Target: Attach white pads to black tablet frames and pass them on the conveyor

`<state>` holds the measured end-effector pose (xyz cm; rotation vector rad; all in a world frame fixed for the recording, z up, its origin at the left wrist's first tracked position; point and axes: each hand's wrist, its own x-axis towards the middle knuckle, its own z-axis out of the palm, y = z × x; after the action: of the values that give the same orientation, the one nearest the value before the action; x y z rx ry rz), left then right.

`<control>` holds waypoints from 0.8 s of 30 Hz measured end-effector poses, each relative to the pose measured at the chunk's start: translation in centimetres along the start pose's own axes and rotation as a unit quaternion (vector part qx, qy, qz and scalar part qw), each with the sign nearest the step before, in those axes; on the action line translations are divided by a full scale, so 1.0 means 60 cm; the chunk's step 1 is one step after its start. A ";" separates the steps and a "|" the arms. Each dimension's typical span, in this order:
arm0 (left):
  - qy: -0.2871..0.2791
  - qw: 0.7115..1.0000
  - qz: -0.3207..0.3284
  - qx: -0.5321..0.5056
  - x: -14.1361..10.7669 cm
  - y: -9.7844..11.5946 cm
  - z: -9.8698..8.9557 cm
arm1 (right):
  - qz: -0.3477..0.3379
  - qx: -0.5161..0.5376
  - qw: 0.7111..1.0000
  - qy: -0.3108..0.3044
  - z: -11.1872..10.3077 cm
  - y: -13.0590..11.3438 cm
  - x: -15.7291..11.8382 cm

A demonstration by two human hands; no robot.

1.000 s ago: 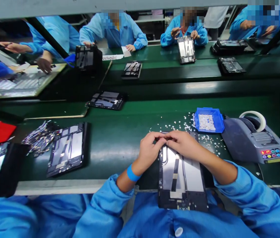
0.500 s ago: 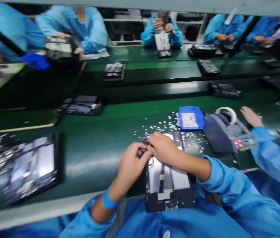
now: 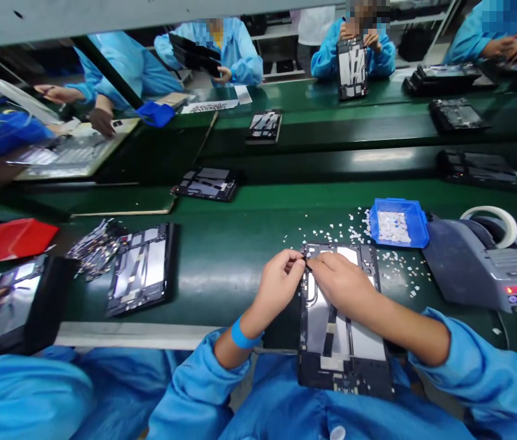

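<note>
- R hand (image 3: 348,284) has slid down off the top edge of the opened tablet (image 3: 341,333) vs 0.5 s ago; that edge now shows.
- L hand (image 3: 279,281): fingers curled, tips bunched w/ thumb at tablet's top-L corner. Can't tell if clamped on a part.
- R hand: fingers bent, tips almost meeting L's, palm over tablet's upper half; grip hidden, can't tell.
- Tablet: insides up on green bench (image 3: 222,244), bottom end past near edge.
- Meaning: corner work prob. still unfinished, b/c both hands' tips are there.
- R of tablet: blue parts bin (image 3: 420,227), then tape dispenser (image 3: 464,275); loose white bits (image 3: 352,232) by tablet's top.
</note>
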<state>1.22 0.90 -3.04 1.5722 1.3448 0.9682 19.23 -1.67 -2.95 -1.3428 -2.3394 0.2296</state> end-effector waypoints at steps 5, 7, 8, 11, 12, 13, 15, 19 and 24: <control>-0.007 1.000 0.029 0.009 -0.001 -0.003 0.003 | 0.129 0.172 0.977 0.006 -0.027 0.014 0.036; -0.004 0.999 0.031 0.010 -0.001 -0.005 0.004 | 0.153 0.221 0.963 -0.013 -0.035 0.018 0.049; 0.001 0.999 0.031 0.010 -0.001 -0.006 0.005 | 0.156 0.237 0.959 -0.020 -0.038 0.020 0.053; 0.013 0.999 0.037 0.005 0.001 -0.006 0.005 | 0.156 0.261 0.952 -0.026 -0.042 0.021 0.058; 0.016 0.999 0.040 0.005 0.002 -0.006 0.005 | 0.157 0.263 0.952 -0.026 -0.041 0.021 0.058; 0.018 0.999 0.040 0.006 0.003 -0.005 0.005 | 0.160 0.259 0.952 -0.022 -0.040 0.020 0.058; 0.025 0.999 0.034 0.007 0.006 -0.002 0.006 | 0.166 0.229 0.959 0.000 -0.036 0.018 0.055; 0.034 0.999 0.021 0.012 0.008 0.003 0.008 | 0.125 0.111 0.985 0.055 -0.023 0.012 0.045; 0.059 0.992 0.080 0.076 -0.001 0.004 0.008 | 0.057 0.068 0.994 0.055 -0.014 0.015 0.033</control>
<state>1.76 0.76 -2.99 1.7834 1.4179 1.0925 19.44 0.43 -1.93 -1.3865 -2.1187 0.3350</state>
